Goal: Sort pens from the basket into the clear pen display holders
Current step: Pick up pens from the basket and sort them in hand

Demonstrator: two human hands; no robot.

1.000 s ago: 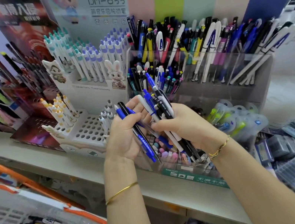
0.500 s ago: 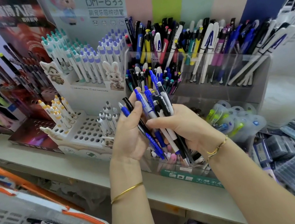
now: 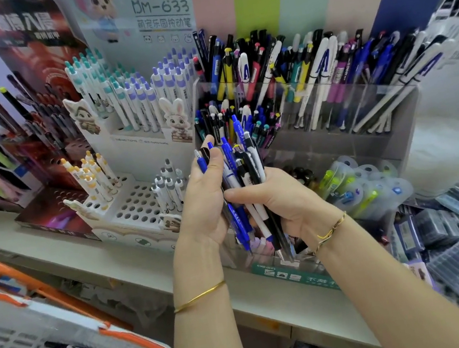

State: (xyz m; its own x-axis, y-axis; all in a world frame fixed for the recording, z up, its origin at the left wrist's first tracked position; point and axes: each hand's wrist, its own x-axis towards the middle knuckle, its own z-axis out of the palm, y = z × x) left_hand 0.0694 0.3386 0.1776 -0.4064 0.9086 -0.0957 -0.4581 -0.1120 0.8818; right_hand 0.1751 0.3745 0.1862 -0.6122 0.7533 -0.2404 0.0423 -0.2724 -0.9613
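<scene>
Pens (image 3: pixel 243 183), a mixed bundle of blue, black and white ones, were held upright just in front of the holder (image 3: pixel 338 140), tips pointing down over its front row. The bundle was grasped by both hands: the left hand (image 3: pixel 205 208) was curled round a blue and a black pen at the bundle's left side, thumb laid across them, and the right hand (image 3: pixel 283 205) was closed round the rest from below. More pens were seen lying in the basket (image 3: pixel 133 332), well down and left of the holder.

The step in hand was judged to be the picking out of like pens from the bundle. It would be done best if the main bundle were clamped firmly by the right hand while a matching pair was drawn off upward by the left, so that none were spilled. Each pen should be lowered tip first into a compartment where its kind was seen.

Room was judged tight. The holder's back and middle rows were crowded with leaning pens, whose tops could be knocked by a passing wrist. Just left of the holder a white stand (image 3: pixel 136 207) of upright pens was set, and just right of it round cases (image 3: pixel 376 188) were piled. Open room was found only above the holder's front row and out beyond the shelf (image 3: pixel 108 255) edge in front of it.
</scene>
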